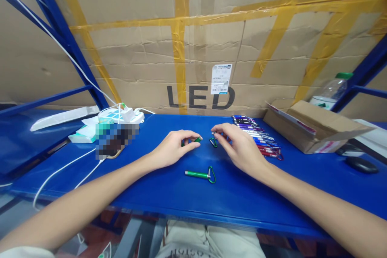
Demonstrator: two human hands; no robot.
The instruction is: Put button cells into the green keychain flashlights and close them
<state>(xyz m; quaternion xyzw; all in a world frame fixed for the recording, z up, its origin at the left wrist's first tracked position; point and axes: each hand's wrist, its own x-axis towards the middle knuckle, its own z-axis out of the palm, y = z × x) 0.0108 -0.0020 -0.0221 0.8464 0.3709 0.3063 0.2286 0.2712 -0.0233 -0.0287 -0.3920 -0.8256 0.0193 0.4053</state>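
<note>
My left hand (173, 147) is closed around a green tube (198, 139), with one end showing between thumb and fingertips. To its right, my right hand (237, 145) pinches a small silvery end piece (213, 133), from which a green carabiner (213, 142) hangs or lies just below; whether it touches the table cannot be made out. The two hands are a short gap apart. Nearer the front edge, a green flashlight (197, 174) with a green carabiner (212, 175) at its right end lies flat on the blue table (169, 193).
Behind my right hand lies a row of flashlights (254, 133) in several colours. An open cardboard box (317, 129) and a black mouse (361, 165) are at the right. A power strip (121, 115), a phone (113, 143) and white cables lie left. A large carton stands behind.
</note>
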